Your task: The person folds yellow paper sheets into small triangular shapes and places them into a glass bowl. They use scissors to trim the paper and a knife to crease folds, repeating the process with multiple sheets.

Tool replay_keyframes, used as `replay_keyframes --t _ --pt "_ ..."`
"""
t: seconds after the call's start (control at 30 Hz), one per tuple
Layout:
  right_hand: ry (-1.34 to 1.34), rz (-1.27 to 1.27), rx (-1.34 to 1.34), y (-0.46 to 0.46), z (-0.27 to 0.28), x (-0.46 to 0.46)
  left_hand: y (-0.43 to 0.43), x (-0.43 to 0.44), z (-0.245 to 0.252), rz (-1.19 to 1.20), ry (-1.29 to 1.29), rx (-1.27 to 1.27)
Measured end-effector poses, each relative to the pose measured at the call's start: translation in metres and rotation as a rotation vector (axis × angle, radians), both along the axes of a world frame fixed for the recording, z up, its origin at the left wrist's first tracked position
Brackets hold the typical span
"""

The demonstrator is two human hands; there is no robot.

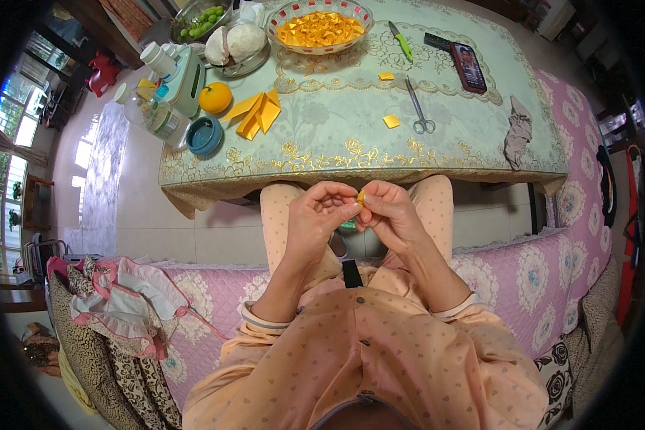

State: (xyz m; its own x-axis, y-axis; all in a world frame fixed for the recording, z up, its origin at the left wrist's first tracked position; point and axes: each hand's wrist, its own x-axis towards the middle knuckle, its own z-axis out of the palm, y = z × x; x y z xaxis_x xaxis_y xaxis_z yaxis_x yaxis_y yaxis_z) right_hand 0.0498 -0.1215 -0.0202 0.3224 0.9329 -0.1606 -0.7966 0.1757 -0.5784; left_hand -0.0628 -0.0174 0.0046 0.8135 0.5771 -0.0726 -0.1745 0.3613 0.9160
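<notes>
My left hand (322,215) and my right hand (389,212) meet above my lap, just in front of the table's near edge. Between their fingertips they pinch a small piece of folded yellow paper (360,198). On the table ahead lie two small yellow paper squares, one nearer (391,121) and one farther (386,76), beside metal scissors (419,110). Larger folded gold paper sheets (258,114) rest on the left. At the back, a clear basket-like bowl (271,33) holds many small folded gold paper pieces.
An orange (215,97), a blue bowl (203,136) and plastic bottles (164,121) stand at the table's left. A green-handled knife (401,43) lies at the back, with a phone (468,67) on the right near a crumpled cloth (517,134). A quilted sofa (494,279) surrounds me.
</notes>
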Motion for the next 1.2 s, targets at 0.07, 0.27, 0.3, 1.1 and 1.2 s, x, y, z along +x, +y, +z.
replay_keyframes --t 0.07,0.27,0.3,1.1,1.2 --pt "0.01 -0.001 0.02 0.0 -0.001 0.001 0.0 0.0 0.0 -0.023 -0.023 -0.023" --pt "0.059 0.034 0.051 0.0 -0.004 0.002 0.003 0.001 0.003 -0.141 -0.026 -0.162" --pt "0.062 0.041 0.056 0.001 -0.005 0.003 0.003 0.001 0.004 -0.132 -0.021 -0.148" --pt "0.088 0.164 0.044 -0.003 -0.003 0.008 0.007 0.002 -0.009 -0.22 -0.013 -0.402" --pt "0.159 0.177 0.079 -0.003 -0.004 0.007 0.009 0.002 -0.01 -0.262 -0.012 -0.468"
